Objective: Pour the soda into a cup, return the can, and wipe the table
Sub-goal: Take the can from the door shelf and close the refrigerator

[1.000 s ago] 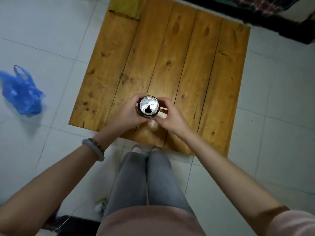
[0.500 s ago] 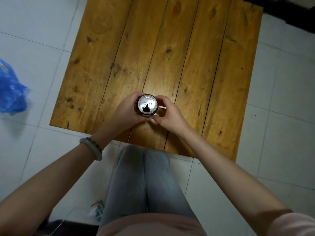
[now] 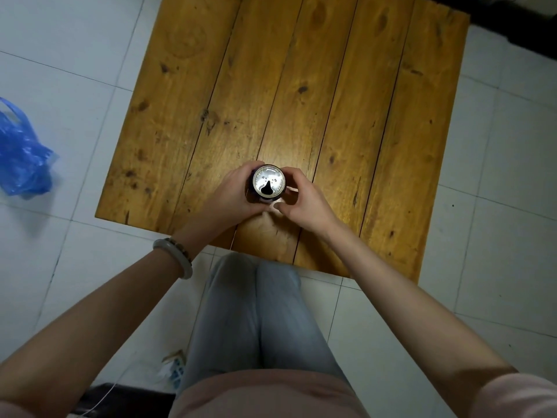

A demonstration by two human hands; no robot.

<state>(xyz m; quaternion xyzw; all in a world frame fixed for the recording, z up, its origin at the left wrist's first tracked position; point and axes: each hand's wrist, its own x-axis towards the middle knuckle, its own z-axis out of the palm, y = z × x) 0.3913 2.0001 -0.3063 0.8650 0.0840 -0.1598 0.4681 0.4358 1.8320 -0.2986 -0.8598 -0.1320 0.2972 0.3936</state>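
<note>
We look straight down on a dark soda can (image 3: 268,184) with a round silver top, standing upright near the near edge of the brown wooden plank surface (image 3: 346,95). Its long axis runs vertically, up toward the camera, so we see little but the lid. The drinking hole is open and sits on the side of the lid nearest the person. Inside the hole we see only darkness, so we cannot tell how much soda the can holds.

The left hand (image 3: 230,196) wraps the can's left side, its fingers curled round the far wall. The right hand (image 3: 307,200) cups the right side, its fingers (image 3: 291,173) curled against the rim's far edge and its thumb bent in just below the can.

A pale bangle bracelet (image 3: 177,256) circles the left wrist. Grey trousers (image 3: 256,312) show below the surface's edge. On the white tiled floor (image 3: 497,176), well to the left of the surface, lies a crumpled blue plastic bag (image 3: 22,158).
</note>
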